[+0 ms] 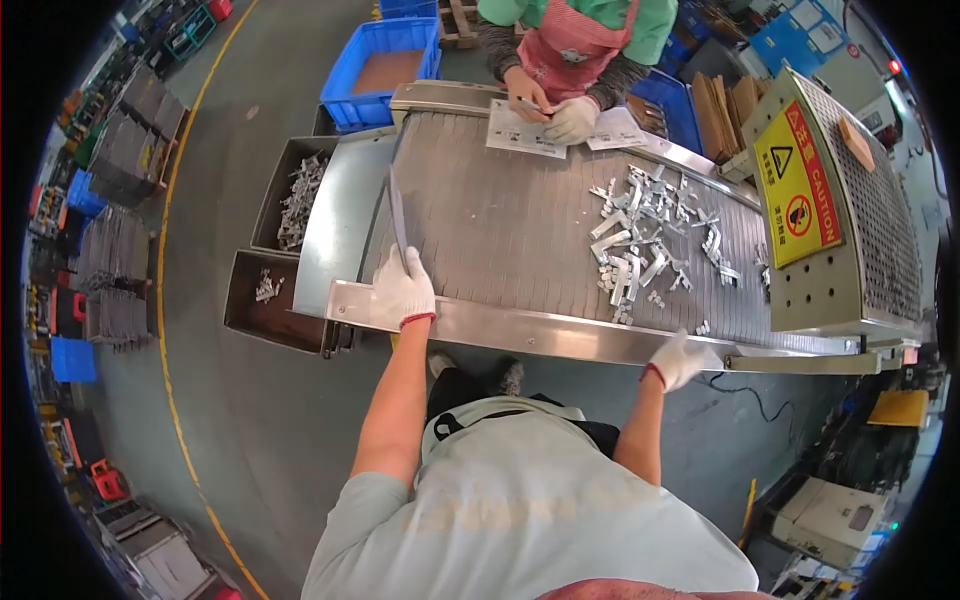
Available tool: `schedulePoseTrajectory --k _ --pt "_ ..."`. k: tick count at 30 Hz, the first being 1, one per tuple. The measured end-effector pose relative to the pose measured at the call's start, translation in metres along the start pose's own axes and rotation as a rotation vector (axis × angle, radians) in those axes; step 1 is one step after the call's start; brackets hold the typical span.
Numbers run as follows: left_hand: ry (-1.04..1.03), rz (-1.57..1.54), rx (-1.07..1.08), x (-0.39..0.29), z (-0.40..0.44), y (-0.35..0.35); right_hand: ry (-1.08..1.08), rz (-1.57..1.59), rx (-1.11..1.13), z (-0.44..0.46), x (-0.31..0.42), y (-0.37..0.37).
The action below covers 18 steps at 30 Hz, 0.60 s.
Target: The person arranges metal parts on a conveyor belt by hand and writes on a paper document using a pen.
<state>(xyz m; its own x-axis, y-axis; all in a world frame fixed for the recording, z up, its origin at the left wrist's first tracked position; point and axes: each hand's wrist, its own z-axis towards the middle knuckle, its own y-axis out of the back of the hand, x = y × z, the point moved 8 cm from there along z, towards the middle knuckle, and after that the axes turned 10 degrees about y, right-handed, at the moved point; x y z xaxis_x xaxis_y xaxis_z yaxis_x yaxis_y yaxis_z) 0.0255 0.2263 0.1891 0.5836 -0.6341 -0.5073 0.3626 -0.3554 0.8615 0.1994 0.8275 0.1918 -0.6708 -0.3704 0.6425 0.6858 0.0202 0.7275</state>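
My left hand (404,288), in a white glove with a red cuff, is closed on the near end of a thin grey metal strip (397,210) standing at the left end of the conveyor belt (480,220). My right hand (678,362), gloved the same way, is at the conveyor's near metal rail (540,335), to the right; its fingers are blurred and nothing clear shows in them. A pile of small silver metal parts (640,235) lies on the belt's right half, beyond my right hand.
Across the belt a person in a red apron (575,50) holds a pen over paper sheets (520,132). Left stand two bins of metal parts (300,200) and a blue crate (360,100). A machine housing with a caution sign (797,185) is at the right.
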Motion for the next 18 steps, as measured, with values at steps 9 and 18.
schedulePoseTrajectory --k 9,18 --pt "0.066 -0.183 0.126 0.004 0.001 0.014 1.116 0.402 0.483 -0.106 0.327 -0.11" --pt "0.444 -1.144 0.127 0.127 -0.059 0.085 1.565 0.286 0.386 -0.138 0.452 -0.165"
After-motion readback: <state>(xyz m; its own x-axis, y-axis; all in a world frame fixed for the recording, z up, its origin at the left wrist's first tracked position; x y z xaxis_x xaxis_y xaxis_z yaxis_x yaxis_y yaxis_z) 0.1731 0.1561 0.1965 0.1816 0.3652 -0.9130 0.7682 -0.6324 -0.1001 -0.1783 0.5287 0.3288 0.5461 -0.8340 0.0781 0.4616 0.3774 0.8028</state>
